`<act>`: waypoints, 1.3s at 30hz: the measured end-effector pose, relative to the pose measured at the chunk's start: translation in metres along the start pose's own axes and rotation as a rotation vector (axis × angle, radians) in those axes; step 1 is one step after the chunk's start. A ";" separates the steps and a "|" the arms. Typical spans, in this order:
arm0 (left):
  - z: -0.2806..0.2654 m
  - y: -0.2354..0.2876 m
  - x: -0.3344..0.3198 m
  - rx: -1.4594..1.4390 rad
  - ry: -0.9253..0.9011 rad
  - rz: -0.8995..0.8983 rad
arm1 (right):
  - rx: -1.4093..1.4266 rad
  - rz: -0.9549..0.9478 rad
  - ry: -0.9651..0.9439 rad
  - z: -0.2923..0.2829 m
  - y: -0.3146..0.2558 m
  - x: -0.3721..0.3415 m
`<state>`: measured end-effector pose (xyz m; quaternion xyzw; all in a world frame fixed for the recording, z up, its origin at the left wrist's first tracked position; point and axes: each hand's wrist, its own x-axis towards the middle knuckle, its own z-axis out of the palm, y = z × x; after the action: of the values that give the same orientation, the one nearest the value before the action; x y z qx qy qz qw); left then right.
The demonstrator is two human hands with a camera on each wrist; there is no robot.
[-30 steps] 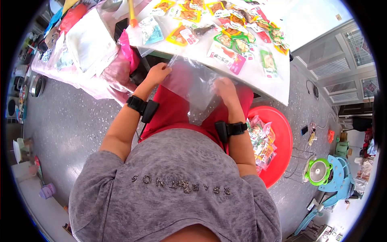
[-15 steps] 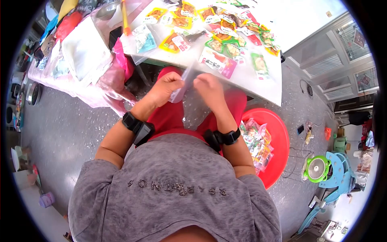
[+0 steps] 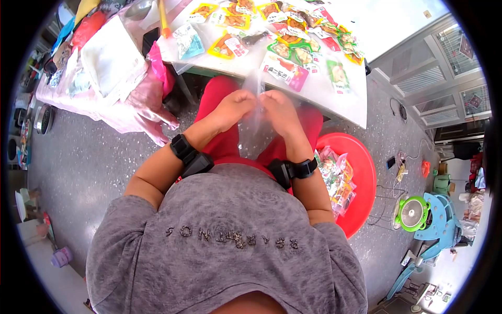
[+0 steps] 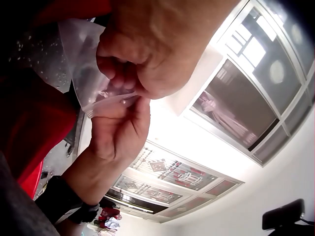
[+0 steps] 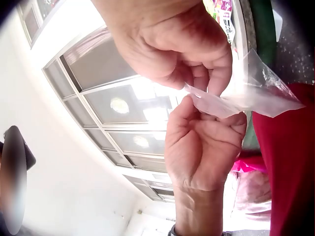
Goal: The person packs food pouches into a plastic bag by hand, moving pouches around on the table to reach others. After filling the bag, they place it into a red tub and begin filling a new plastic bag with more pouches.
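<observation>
A clear plastic bag (image 5: 270, 96) hangs between my two hands above my lap, folded narrow in the head view. My left hand (image 3: 235, 110) pinches its edge from one side, thumb against curled fingers. Close beside it, my right hand (image 3: 281, 112) pinches the same edge from the other side. Both wrist views show the fingertips of the two hands almost meeting at the edge of the bag. The bag is see-through, with no packet visible inside it. Just beyond the hands, a white and pink packet (image 3: 285, 71) lies near the table's front edge.
Several food packets (image 3: 293, 34) lie spread over the white table (image 3: 350, 104). A red basin (image 3: 364, 178) with bagged packets stands on the floor at right. Pink cloth (image 3: 130, 118) covers a surface at left, and a green fan (image 3: 412, 213) stands at far right.
The bag was spread wide between the hands a second ago. Since then the hands have come together and the bag has narrowed between them.
</observation>
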<state>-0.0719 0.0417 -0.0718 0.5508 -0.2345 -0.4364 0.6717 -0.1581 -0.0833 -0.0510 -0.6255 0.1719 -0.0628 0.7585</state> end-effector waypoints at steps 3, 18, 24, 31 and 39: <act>-0.003 0.000 0.003 -0.020 0.118 0.143 | 0.055 0.003 0.043 -0.002 0.001 0.002; -0.017 0.019 -0.005 0.909 0.493 0.659 | -0.116 -0.294 -0.090 0.025 -0.003 0.036; -0.044 0.072 0.006 1.147 0.766 0.956 | -0.016 -0.382 -0.027 0.031 -0.020 0.074; -0.017 0.122 0.022 1.549 0.672 1.265 | 0.146 -0.386 0.137 0.028 -0.036 0.104; -0.030 0.029 0.107 1.602 0.446 0.813 | -0.781 -0.594 0.679 -0.064 0.015 0.105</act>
<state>0.0157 -0.0321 -0.0708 0.7975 -0.5066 0.2414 0.2216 -0.0840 -0.1721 -0.0947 -0.8243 0.2329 -0.4008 0.3250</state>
